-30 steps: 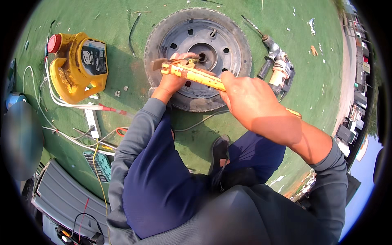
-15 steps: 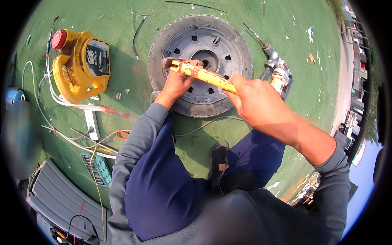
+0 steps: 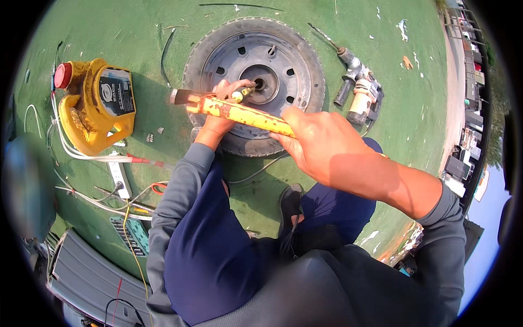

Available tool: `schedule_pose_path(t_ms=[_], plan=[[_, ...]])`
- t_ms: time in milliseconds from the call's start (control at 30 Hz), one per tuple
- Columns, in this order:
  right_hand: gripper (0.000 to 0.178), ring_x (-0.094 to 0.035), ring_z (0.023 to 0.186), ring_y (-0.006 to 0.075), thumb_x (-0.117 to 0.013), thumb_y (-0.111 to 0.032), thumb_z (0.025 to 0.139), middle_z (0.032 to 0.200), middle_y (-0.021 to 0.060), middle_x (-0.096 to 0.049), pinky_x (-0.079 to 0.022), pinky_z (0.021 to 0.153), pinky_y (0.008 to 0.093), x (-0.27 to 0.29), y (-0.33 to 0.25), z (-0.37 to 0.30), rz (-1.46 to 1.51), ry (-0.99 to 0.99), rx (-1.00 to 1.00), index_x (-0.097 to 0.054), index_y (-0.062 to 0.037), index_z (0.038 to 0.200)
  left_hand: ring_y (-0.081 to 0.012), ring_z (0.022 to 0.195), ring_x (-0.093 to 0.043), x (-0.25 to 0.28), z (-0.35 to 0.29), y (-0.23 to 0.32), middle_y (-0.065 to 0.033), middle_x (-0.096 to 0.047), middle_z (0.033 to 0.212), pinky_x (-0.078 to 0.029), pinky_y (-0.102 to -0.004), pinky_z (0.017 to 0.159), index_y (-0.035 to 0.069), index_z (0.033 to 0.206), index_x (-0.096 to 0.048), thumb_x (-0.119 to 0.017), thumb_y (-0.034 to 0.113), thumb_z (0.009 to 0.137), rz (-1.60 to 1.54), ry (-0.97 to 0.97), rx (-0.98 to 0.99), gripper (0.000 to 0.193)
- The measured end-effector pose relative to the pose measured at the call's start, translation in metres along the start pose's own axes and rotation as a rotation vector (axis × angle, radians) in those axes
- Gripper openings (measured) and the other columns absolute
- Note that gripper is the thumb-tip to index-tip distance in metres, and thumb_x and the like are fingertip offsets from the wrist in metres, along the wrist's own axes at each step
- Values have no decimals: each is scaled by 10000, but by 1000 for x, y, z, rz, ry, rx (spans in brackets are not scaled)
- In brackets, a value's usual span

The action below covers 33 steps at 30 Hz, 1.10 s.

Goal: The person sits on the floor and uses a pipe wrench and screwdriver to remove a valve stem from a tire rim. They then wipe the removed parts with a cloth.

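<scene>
A grey wheel with a tyre lies flat on green matting. My right hand grips the yellow handle of a worn hammer, whose metal head points left over the tyre's near edge. My left hand rests on the wheel rim behind the hammer handle and pinches a small yellow-handled tool aimed at the hub hole.
A yellow machine with a red cap stands at the left, with white cables and a power strip beside it. A power drill lies right of the wheel. A grey case sits at lower left. My shoe is below the wheel.
The hammer has shifted slightly left and lower across the wheel. My left hand stays at the hub with the small tool.
</scene>
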State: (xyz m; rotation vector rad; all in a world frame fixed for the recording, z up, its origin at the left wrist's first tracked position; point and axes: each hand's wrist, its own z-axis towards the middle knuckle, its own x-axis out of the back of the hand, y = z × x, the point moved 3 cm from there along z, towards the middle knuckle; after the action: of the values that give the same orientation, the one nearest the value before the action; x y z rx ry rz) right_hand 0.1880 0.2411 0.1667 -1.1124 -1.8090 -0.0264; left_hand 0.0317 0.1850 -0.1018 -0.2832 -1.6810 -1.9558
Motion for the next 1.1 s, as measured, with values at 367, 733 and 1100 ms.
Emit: schedule_pose_path(t_ms=[367, 733, 1100], plan=[[292, -713, 742, 428, -635, -281, 1042, 791, 219, -707, -555, 655, 530, -19, 24, -3, -65, -108, -105, -596, 8, 1025, -258, 958, -639, 0, 14, -7, -50, -779, 1164, -534, -380, 916, 109, 1197, -738, -835, 29, 805, -185, -19, 128, 412], [327, -425, 606, 205, -654, -260, 1082, 665, 115, -491, -418, 578, 377, -34, 95, -81, 539, 480, -348, -568, 11, 921, -225, 1041, -708, 21, 35, 37, -88, -761, 1132, -556, -341, 925, 51, 1185, -727, -812, 76, 923, -425, 89, 112, 277], [333, -396, 701, 97, -646, -273, 1093, 703, 21, -435, -402, 603, 325, -70, 123, -122, 788, 499, -502, -563, 12, 944, -314, 1015, -707, 6, 6, 55, -147, -728, 1134, -564, -396, 906, 36, 1098, -653, -895, 22, 790, 16, 47, -157, 392]])
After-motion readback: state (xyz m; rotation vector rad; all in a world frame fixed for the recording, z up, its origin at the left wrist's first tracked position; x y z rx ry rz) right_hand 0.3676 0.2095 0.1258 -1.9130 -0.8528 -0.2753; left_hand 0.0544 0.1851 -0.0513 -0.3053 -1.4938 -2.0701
